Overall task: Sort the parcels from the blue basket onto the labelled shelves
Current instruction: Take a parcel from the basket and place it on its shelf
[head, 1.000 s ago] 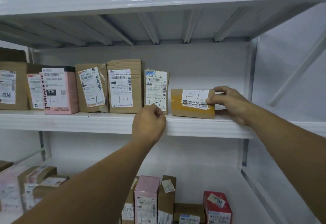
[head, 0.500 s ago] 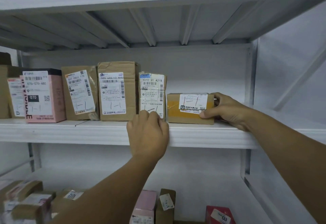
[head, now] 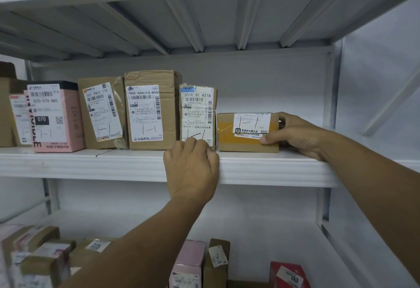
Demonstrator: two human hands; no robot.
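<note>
Small brown parcel (head: 229, 141) with yellow tape lies flat on middle shelf (head: 91, 162), centre right of frame, just beside narrow upright parcel (head: 197, 113). Right hand (head: 297, 135) clamped on its right end, thumb across front. Left hand (head: 191, 169) curled at narrow parcel's foot, centre frame; grip not discernible.

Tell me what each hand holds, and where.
The right hand grips the low brown parcel by its right end, thumb on the front. The left hand is curled; what it holds, if anything, is hidden.
</note>
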